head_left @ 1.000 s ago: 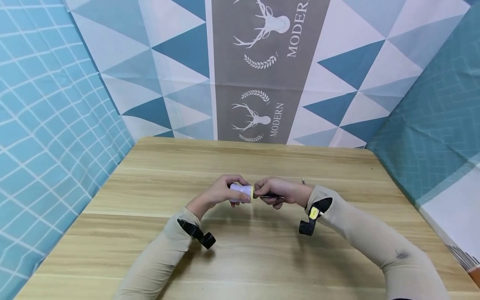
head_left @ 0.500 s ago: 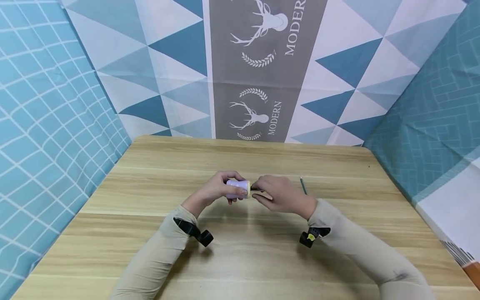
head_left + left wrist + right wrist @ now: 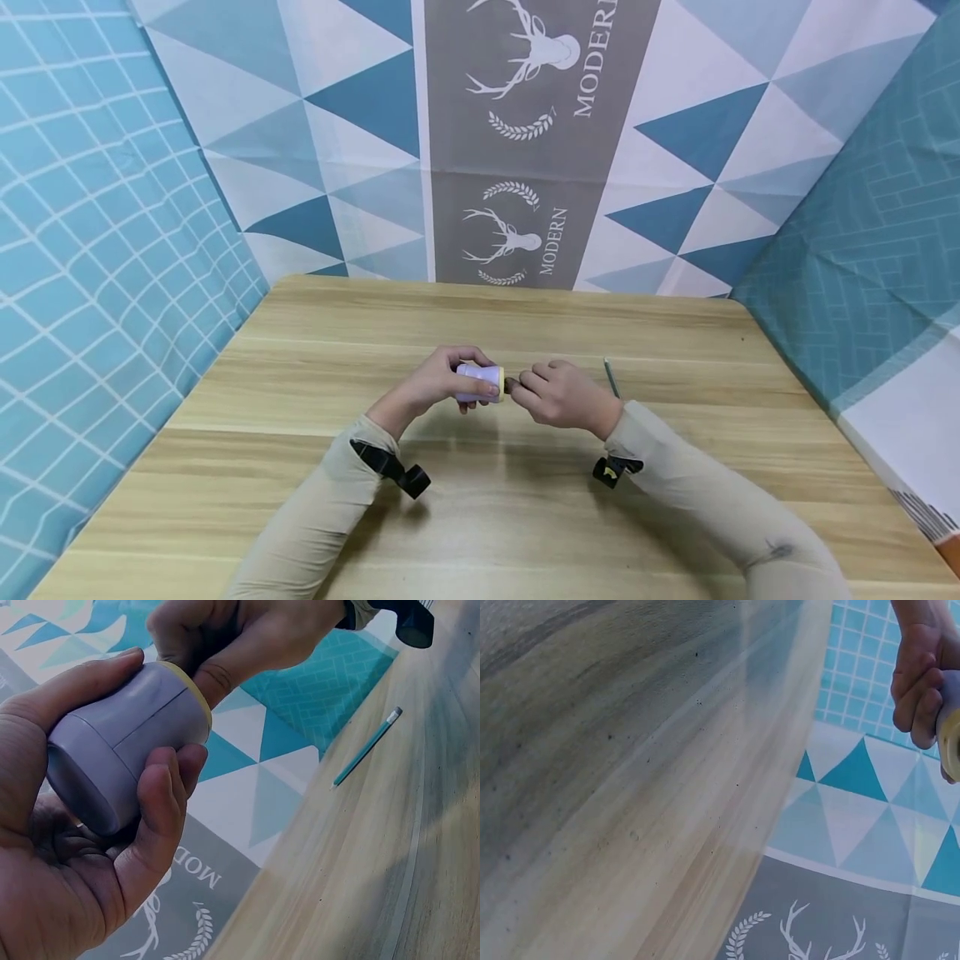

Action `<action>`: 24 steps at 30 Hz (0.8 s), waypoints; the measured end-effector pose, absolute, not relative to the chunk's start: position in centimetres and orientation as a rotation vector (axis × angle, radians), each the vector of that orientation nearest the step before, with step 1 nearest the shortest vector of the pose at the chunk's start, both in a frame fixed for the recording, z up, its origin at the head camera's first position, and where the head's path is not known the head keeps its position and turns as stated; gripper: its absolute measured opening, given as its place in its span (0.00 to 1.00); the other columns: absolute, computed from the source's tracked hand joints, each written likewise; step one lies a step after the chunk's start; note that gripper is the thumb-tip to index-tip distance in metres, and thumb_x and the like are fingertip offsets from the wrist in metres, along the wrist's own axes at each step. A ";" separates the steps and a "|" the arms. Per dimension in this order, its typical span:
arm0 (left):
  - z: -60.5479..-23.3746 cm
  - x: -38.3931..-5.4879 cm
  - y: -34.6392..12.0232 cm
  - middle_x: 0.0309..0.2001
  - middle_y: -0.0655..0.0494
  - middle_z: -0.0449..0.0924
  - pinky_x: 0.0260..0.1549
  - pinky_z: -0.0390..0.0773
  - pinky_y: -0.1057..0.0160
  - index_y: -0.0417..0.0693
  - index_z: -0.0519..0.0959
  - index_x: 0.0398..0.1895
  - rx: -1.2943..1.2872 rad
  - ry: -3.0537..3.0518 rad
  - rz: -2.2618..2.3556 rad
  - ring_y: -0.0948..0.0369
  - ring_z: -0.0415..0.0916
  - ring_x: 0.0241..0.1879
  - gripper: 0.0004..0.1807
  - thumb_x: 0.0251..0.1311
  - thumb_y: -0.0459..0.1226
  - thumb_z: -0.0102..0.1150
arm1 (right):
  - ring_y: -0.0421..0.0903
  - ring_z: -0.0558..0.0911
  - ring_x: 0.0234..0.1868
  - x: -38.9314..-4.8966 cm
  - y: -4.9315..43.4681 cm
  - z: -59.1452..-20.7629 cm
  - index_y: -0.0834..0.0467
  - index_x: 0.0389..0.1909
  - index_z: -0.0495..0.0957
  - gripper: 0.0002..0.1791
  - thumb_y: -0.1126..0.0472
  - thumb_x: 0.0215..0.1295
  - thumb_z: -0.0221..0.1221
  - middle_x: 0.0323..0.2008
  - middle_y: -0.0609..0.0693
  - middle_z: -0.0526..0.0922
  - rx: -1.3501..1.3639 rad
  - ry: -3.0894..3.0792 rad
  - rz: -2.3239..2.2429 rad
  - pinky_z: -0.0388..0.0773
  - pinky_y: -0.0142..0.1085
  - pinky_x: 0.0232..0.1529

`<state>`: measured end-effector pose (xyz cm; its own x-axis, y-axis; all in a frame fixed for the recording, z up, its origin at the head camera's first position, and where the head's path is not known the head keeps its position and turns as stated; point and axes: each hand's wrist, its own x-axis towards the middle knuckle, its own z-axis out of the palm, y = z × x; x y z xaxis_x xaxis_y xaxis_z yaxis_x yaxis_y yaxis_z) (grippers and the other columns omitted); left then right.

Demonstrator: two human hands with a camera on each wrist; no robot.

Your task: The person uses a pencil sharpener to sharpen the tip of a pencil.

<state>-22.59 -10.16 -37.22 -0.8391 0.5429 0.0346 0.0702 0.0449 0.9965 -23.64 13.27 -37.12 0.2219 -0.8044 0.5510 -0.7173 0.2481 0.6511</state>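
Observation:
My left hand (image 3: 431, 386) grips a small lavender cylinder with a yellow rim (image 3: 139, 735), thumb and fingers wrapped round its side. The cylinder lies sideways above the table, its yellow end facing my right hand (image 3: 558, 396). In the left wrist view, the right fingers reach right to that rim and hide the opening. The right fingers are curled, and a small bit of a dark thin object (image 3: 512, 386) shows between their tips and the rim; the rest of it is hidden. In the right wrist view, the yellow end (image 3: 951, 746) shows at the edge.
A green pencil (image 3: 367, 746) with a pale tip lies on the wooden table (image 3: 480, 517), just beyond my right wrist. Patterned cloth (image 3: 360, 108) hangs behind the table and at both sides. A camera is strapped to each wrist.
The long dark object that stuck out along the right hand is now mostly hidden. The right hand has turned over and its fingers have curled in near the rim. The pencil behind it has come into view.

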 end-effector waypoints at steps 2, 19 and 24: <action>-37.1 -22.6 -10.1 0.28 0.48 0.80 0.16 0.77 0.66 0.34 0.78 0.42 0.618 1.981 1.848 0.60 0.75 0.19 0.15 0.52 0.31 0.69 | 0.39 0.68 0.14 -23.7 13.2 -37.1 0.61 0.29 0.73 0.14 0.68 0.73 0.42 0.19 0.48 0.72 1.506 -1.529 -0.059 0.64 0.28 0.11; -37.3 -22.4 -10.0 0.29 0.47 0.81 0.17 0.78 0.65 0.37 0.80 0.40 0.650 2.069 1.768 0.59 0.76 0.21 0.15 0.51 0.33 0.72 | 0.32 0.62 0.17 -23.2 13.2 -36.2 0.58 0.27 0.73 0.10 0.72 0.66 0.60 0.17 0.40 0.70 1.634 -2.456 1.204 0.61 0.28 0.18; -37.2 -22.3 -9.8 0.29 0.47 0.80 0.17 0.77 0.65 0.35 0.79 0.40 0.662 2.050 1.796 0.59 0.76 0.21 0.15 0.51 0.31 0.71 | 0.36 0.58 0.13 -23.6 13.3 -34.7 0.61 0.24 0.70 0.13 0.67 0.69 0.59 0.13 0.42 0.63 1.364 -2.827 1.697 0.56 0.29 0.14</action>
